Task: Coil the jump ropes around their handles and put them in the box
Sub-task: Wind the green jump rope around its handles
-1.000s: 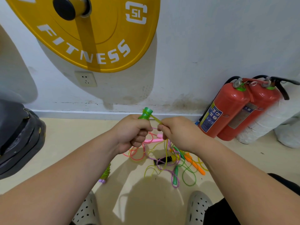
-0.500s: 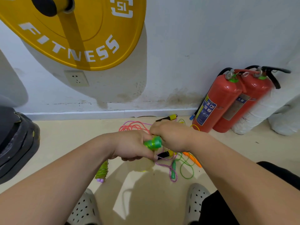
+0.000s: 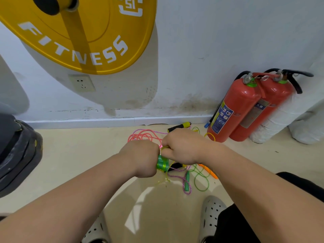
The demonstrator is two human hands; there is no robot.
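While both hands meet low over the floor (image 3: 87, 155), touching knuckle to knuckle, the left hand (image 3: 140, 158) is curled into a tight fist round one translucent green handle (image 3: 162, 163), whose end pokes out toward the right. The right hand (image 3: 182, 148) is balled just as tightly. A sliver of yellow-green shows at its thumb, but I cannot tell whether those fingers pinch anything. Thin loops of yellow-green cord (image 3: 163, 179) show just below the held handle. Beneath and beyond the hands lies one tangle of jump ropes: one pink rope (image 3: 143, 135) on the far left of it, one purple braided rope (image 3: 177, 176) ending in a small dark-green handle (image 3: 187, 181), one green rope (image 3: 201, 183) in a loop on the right, one orange handle (image 3: 209, 171) and one black handle (image 3: 178, 126) with a yellow cap near the skirting. Two red fire extinguishers (image 3: 235, 109) lean together against the wall at far right, beside one white roll (image 3: 277, 123). One yellow weight plate (image 3: 52, 32) marked FITNESS hangs at top left above one wall socket (image 3: 81, 83), and black plates (image 3: 15, 151) are stacked at the left edge. Two perforated grey shoes (image 3: 212, 213) sit nearest.
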